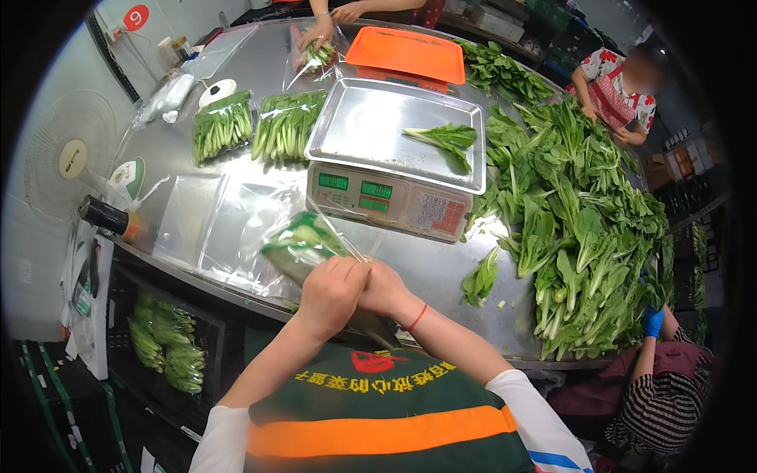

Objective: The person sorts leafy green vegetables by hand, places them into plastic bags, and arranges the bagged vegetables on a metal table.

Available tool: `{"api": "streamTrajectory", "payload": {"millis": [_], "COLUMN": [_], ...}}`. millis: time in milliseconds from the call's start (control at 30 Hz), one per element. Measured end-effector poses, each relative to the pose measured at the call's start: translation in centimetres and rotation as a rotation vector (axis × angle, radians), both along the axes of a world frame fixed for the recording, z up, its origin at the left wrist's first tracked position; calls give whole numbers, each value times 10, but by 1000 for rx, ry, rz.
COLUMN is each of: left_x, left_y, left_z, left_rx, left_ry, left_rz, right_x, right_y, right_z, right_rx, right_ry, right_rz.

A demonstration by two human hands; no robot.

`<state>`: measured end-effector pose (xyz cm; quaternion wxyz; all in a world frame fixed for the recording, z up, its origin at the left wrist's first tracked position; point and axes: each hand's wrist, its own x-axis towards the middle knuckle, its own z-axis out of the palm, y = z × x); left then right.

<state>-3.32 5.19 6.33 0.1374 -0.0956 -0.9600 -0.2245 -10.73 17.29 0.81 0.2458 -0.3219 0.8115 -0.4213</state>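
Both my left hand and my right hand are closed together on a transparent plastic bag of leafy greens, at the table's near edge. The bag is tilted, partly blurred, and its lower part is hidden behind my hands. Beyond it stands a digital weighing scale with a metal tray. One stalk of leafy greens lies on that tray. To the left of the held bag, a stack of flat transparent bags rests on the metal table.
A large heap of greens covers the table's right side. Two packed bags of greens lie behind the flat bags. Across the table, another person's hand touches a bag beside an orange tray. A co-worker's blue glove is at the right.
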Motion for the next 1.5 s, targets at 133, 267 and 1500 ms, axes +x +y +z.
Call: {"api": "streamTrajectory", "payload": {"millis": [133,267,1500], "left_x": [25,31,3], "left_y": [-8,-15,8], "left_z": [-9,-23,49], "left_rx": [-294,363,577], "left_ry": [175,195,-504], "left_rz": [369,598,-442], "right_x": [-15,-14,-15], "right_y": [7,5,54], "right_z": [14,26,37], "right_rx": [-86,-137,82], "right_ry": [-189,-163,363], "right_rz": [-168,-158,235]}}
